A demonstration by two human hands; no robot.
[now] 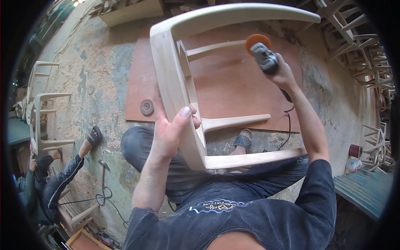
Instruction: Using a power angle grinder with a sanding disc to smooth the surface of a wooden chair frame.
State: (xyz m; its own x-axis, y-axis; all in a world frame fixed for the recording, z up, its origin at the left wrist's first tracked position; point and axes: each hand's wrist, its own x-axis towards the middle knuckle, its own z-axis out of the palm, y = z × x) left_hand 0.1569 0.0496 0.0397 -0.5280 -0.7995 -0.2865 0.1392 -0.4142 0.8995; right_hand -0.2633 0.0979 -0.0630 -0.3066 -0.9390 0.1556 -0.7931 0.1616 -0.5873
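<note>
Chair frame [183, 89] within left-hand fingers [185, 113]

Sanding disc [146, 107] on board [233, 79]; hammer [102, 171] nearby.

The left hand [173, 133] covers part of the chair frame [179, 83], its fingers hidden behind the wood. The sander [262, 54] hides its disc's contact with the rail. A seated person [54, 183] is cut off at the left edge, perhaps holding another frame.
</note>
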